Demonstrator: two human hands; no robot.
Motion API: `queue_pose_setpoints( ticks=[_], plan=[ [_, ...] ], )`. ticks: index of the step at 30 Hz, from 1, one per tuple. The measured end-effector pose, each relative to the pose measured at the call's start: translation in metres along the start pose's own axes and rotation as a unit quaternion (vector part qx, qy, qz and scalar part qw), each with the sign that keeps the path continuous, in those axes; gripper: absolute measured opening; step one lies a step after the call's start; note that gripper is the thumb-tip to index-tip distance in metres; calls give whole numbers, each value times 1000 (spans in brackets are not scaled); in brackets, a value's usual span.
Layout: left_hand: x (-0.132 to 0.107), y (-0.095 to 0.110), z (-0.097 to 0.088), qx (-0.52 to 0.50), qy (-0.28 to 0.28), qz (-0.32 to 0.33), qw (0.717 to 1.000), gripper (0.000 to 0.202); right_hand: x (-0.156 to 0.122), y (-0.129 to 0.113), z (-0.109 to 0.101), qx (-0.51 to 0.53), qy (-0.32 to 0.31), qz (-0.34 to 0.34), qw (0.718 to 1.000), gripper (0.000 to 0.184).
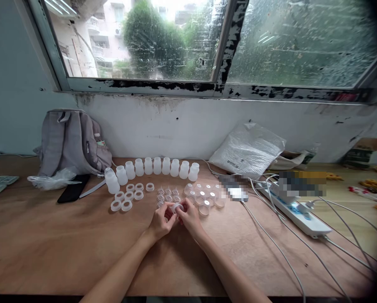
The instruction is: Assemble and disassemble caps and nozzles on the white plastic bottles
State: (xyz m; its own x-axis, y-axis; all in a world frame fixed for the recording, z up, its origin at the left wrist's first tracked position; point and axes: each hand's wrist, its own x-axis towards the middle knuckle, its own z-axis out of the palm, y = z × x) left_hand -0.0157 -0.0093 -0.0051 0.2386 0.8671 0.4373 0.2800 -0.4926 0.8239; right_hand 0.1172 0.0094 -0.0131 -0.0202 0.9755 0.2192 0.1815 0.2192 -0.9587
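Observation:
My left hand [162,220] and my right hand [188,215] meet over the table, fingers closed around one translucent bottle collar ring [177,207]. Whether a nipple sits inside the ring is too small to tell. Just beyond my fingers stand several clear nipples [168,192] in rows. To their right are several clear dome caps [204,209], the nearest beside my right hand. Loose collar rings [126,205] lie in a group on the left. Behind everything, several frosted small bottles [148,166] without lids form a curved row.
The wooden table [65,248] also carries a grey backpack [65,141], a plastic bag [54,180] and a black phone [74,189]. On the right are a plastic packaging bag [249,149], a power strip [304,221] and trailing white cables [270,244].

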Motion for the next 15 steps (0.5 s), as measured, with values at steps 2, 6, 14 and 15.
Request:
queue_pose_setpoints(
  ticks=[2, 6, 14, 15],
  plan=[
    [0, 0, 0, 4, -1, 6, 1000, 21, 0, -1, 0, -22, 14, -9, 1000, 9],
    [-1, -1, 1, 13, -5, 19, 1000, 19, 0, -3, -1, -49, 22, -20, 998, 9],
    [-2, 1, -1, 39, -19, 19, 999, 20, 2, -4, -1, -113, 42, -15, 993, 16],
    [-2, 2, 0, 40, -16, 14, 999, 20, 2, -3, -1, -116, 45, -16, 992, 17]
  ],
)
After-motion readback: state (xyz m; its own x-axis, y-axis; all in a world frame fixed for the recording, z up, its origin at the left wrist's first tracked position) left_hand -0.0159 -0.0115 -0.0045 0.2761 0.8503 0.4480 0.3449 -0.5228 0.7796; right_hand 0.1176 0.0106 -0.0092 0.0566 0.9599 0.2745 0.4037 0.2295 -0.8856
